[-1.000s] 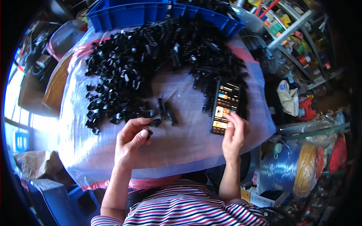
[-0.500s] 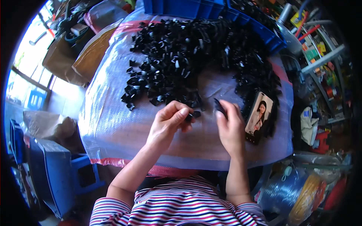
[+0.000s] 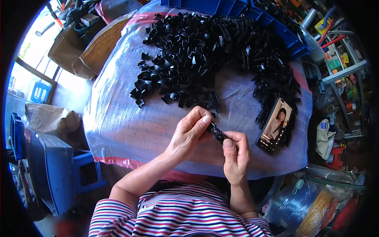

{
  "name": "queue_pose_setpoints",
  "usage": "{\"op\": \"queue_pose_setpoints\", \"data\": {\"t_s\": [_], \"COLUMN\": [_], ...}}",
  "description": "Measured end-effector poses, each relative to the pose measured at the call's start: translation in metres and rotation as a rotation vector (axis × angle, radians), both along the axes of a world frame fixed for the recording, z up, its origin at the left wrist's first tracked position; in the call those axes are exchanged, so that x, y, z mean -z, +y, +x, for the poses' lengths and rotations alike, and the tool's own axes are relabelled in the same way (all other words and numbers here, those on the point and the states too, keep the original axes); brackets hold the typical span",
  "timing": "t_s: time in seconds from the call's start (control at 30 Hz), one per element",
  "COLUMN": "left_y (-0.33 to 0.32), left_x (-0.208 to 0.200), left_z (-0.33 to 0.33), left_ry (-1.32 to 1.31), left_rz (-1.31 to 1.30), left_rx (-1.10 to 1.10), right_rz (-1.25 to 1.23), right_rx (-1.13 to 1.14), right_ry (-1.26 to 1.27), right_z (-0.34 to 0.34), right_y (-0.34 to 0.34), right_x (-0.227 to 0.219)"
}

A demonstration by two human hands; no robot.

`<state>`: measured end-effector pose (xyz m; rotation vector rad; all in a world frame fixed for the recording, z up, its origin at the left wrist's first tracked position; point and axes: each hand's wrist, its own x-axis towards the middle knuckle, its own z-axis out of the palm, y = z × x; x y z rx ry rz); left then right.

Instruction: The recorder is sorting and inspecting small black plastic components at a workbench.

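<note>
Over the near part of the covered table, my two hands meet at a slim black plastic part (image 3: 218, 135). My right hand (image 3: 237, 156) pinches its lower end between thumb and fingers. My left hand (image 3: 190, 130) is closed at its upper end, on a small black plastic piece mostly hidden by the fingers. Whether the two pieces are joined cannot be made out. Just beyond lies a wide pile of small black plastic pieces (image 3: 173, 59). Longer black plastic parts (image 3: 272, 75) are heaped on the right.
A phone (image 3: 275, 125) with a lit screen lies on the right-hand parts. Blue crates (image 3: 272, 25) stand along the far edge. A whitish woven sheet (image 3: 130, 126) covers the table. A blue stool (image 3: 89, 173) is at the left, a wrapped spool (image 3: 292, 205) at the lower right.
My hands have come together; the right moved down and left, the left slightly right. The black part in my right hand now meets my left fingers. The phone's screen picture differs.
</note>
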<state>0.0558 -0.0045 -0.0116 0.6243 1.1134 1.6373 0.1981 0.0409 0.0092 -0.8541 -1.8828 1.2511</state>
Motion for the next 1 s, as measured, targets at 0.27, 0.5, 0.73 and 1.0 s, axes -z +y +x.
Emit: {"op": "queue_pose_setpoints", "data": {"t_s": [0.27,0.5,0.73,1.0], "left_y": [-0.004,-0.017,-0.006,0.008], "left_x": [-0.010,-0.014,-0.022,-0.004], "left_z": [0.004,0.008,-0.030,-0.035], "left_ry": [0.492,0.527,-0.531,1.094], "left_rz": [-0.060,0.111,0.227,-0.004], "left_rx": [-0.125,-0.335,-0.258,-0.339], "right_rz": [0.125,-0.012,0.503,0.541], "right_rx": [0.014,-0.011,-0.091,-0.047], "right_ry": [-0.029,0.050,-0.332,-0.407], "right_z": [-0.006,-0.028,-0.058,-0.048], "right_y": [0.000,-0.016,0.072,0.082], "right_x": [0.009,0.011,-0.006,0.003]}}
